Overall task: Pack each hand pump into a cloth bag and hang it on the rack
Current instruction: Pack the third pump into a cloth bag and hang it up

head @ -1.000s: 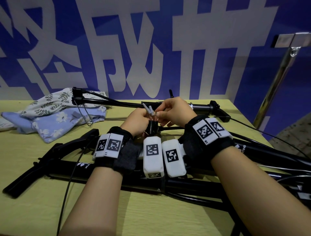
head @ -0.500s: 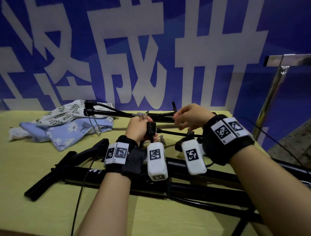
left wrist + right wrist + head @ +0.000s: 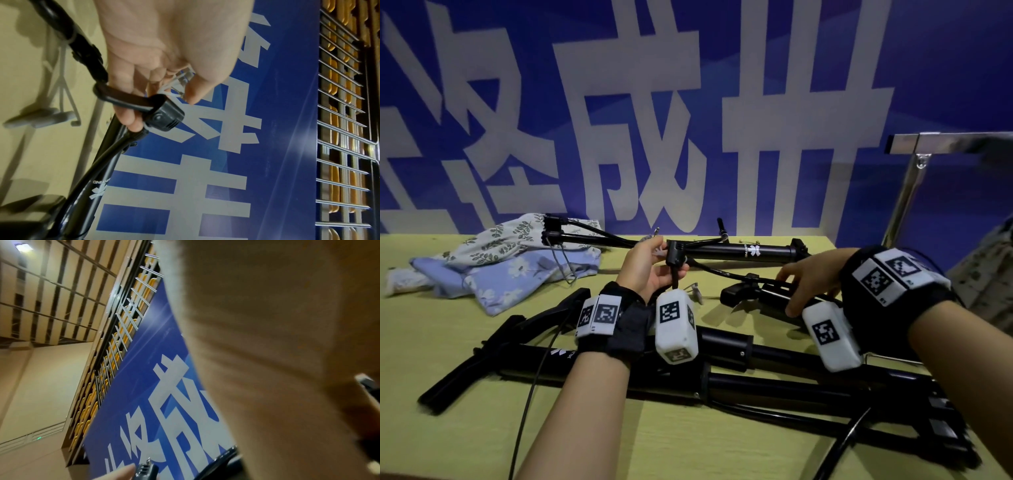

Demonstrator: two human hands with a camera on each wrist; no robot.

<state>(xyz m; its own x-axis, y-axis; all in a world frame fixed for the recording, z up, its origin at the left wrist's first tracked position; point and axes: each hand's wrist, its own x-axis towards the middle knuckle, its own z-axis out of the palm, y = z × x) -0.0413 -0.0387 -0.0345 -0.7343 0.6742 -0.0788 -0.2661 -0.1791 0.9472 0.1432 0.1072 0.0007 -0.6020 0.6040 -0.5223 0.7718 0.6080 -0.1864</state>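
Left hand [image 3: 650, 270], frame centre, held the black nozzle head [image 3: 675, 253] of a hand pump [image 3: 767, 253] lying across the bench [image 3: 431, 342]; fingers also pinched a clear fitting [image 3: 180, 84]. Right hand [image 3: 810, 284], right of centre, fingers curled over another pump [image 3: 753, 298]. Cloth bags [image 3: 493, 263] lay upper left.

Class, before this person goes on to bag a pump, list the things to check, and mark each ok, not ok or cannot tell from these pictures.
1. Left hand has a firm hold on the hose head: ok, fingers curl round it.
2. Right hand grips the short pump: cannot tell; fingers rest on it, the wrist view is blurred.
3. Cloth bags within reach: ok, heaped at the table's far left.
4. A bag is open and ready: not ok, all lie crumpled.
5. Rack bar free: cannot tell, mostly out of frame.
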